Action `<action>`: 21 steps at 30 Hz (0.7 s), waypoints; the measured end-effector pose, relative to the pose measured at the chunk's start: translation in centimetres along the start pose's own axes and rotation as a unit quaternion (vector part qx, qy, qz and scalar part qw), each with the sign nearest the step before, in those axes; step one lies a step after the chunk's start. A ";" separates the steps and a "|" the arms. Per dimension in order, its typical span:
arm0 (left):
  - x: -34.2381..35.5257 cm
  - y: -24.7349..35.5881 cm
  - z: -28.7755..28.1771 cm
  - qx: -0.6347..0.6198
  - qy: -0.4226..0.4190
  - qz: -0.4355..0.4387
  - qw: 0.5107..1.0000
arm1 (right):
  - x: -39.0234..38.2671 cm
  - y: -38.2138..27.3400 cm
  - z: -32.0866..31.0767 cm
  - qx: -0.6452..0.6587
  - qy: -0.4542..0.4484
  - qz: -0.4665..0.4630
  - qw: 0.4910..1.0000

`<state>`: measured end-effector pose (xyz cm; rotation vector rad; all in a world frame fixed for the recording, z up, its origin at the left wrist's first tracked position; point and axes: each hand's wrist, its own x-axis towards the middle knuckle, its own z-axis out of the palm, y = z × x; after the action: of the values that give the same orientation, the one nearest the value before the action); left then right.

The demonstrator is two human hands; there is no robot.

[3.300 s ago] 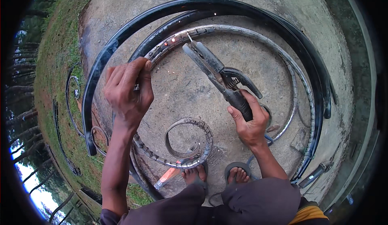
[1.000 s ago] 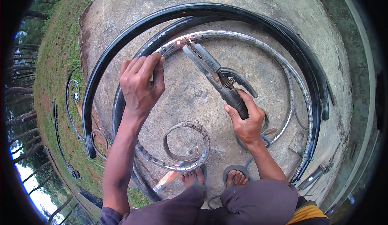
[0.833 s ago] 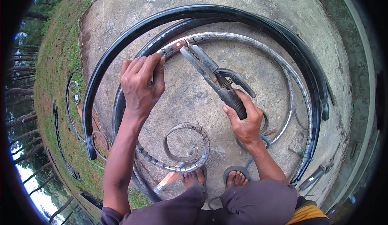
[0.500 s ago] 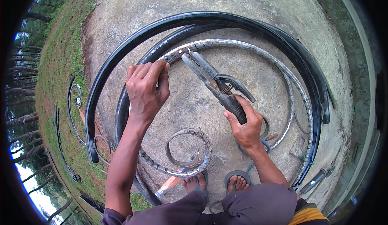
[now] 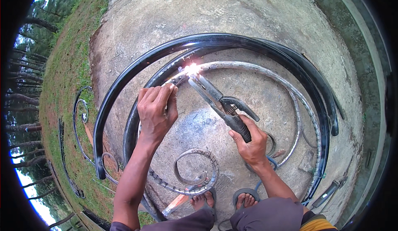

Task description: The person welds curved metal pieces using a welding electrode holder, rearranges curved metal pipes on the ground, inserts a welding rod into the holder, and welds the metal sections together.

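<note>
My right hand (image 5: 253,143) is wrapped round the black handle of a welding electrode holder (image 5: 232,121), its jaws pointing up and to the left. A bright welding arc (image 5: 192,69) with sparks glows just past the jaws, on a curved grey metal bar (image 5: 257,69). The glare hides the contact point and the electrode. My left hand (image 5: 156,108) is closed, thumb against fingers, left of the arc. A small dark metal piece (image 5: 177,81) shows at its fingertips; its kind is not clear. The bar has regular notches and curls into a spiral (image 5: 215,166) near my feet.
Thick black curved tubes (image 5: 222,39) lie around the bar on the concrete slab (image 5: 248,7). A blue cable (image 5: 271,162) runs by my right foot (image 5: 245,200). An elongated grey tool (image 5: 327,193) lies at the lower right. Grass (image 5: 62,81) borders the slab's left.
A bright arc with sparks has appeared at the electrode holder's tip. In the picture, both hands and the ground sit slightly lower. Each hand keeps its grip.
</note>
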<state>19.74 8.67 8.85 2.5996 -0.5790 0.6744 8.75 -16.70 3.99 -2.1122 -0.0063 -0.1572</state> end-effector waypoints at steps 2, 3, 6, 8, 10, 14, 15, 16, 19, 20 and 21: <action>0.1 0.1 0.0 -0.001 -0.005 0.002 1.000 | 0.0 0.0 -0.1 0.000 0.002 -0.001 1.000; 0.2 0.2 0.0 -0.002 -0.005 0.002 1.000 | 0.0 -0.1 -0.2 -0.002 -0.003 0.005 1.000; 0.2 0.3 -0.1 -0.004 -0.023 -0.016 1.000 | 0.0 -0.1 -0.1 -0.004 -0.007 0.010 1.000; 0.1 0.1 0.1 -0.003 0.000 0.006 1.000 | 0.0 0.0 0.0 -0.004 -0.006 0.008 1.000; 0.2 0.3 -0.2 -0.003 -0.016 -0.006 1.000 | 0.0 0.0 0.0 -0.009 -0.003 0.002 1.000; 0.0 0.1 0.1 -0.015 -0.007 0.001 1.000 | -0.2 0.2 0.1 -0.007 0.001 0.012 1.000; -0.2 0.3 -0.1 -0.005 -0.003 0.001 1.000 | -0.3 0.5 0.2 -0.003 0.008 0.004 1.000; -0.2 0.6 -0.3 -0.013 0.007 -0.001 1.000 | -0.5 0.6 0.2 -0.001 0.014 -0.001 1.000; 0.2 0.7 -1.0 -0.009 0.010 -0.001 1.000 | -0.6 -0.3 -0.4 0.007 0.029 0.000 1.000; 0.3 0.8 -1.0 -0.002 0.002 -0.007 1.000 | -0.5 -0.4 -0.6 0.009 0.032 0.004 0.999; 0.4 0.7 -1.0 0.005 -0.006 -0.013 1.000 | -0.6 -0.3 -0.8 0.005 0.023 0.014 1.000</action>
<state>19.35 8.39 10.06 2.6176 -0.5465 0.6569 8.03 -17.13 4.59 -2.0976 0.0497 -0.1898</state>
